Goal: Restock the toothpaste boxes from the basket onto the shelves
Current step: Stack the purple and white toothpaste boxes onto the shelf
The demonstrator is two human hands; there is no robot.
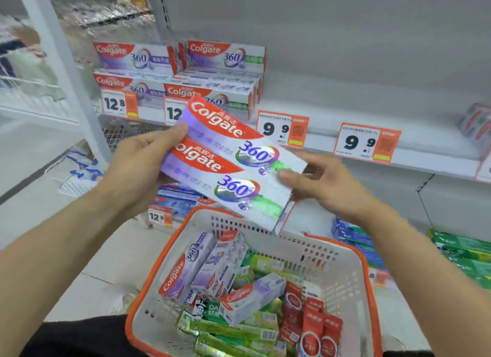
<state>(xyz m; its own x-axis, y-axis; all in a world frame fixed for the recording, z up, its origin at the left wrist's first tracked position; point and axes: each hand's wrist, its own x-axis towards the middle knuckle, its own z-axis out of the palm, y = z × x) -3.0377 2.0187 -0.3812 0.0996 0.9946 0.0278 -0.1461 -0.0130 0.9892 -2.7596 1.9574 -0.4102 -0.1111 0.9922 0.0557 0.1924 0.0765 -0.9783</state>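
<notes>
Store shelving in pale grey fills the view, and a pale tiled floor lies below at the left. Nearest to the camera, a white basket (342, 285) with an orange rim stands low in the middle, full of mixed toothpaste boxes: purple Colgate boxes in basket (210, 271), green ones and red ones lie in a loose pile. Above the basket, the left hand (138, 168) grips the left ends of two Colgate 360 boxes (228, 165), thumb on top, fingers curled under. The boxes lie side by side, tilted down to the right. The right hand (326, 184) holds their right ends, thumb on the front face and fingers behind. Farther back, on the shelf (372, 112), stacked Colgate boxes (180, 72) stand at the left above price tags (281, 129) reading 12.8 and 9.9.
</notes>
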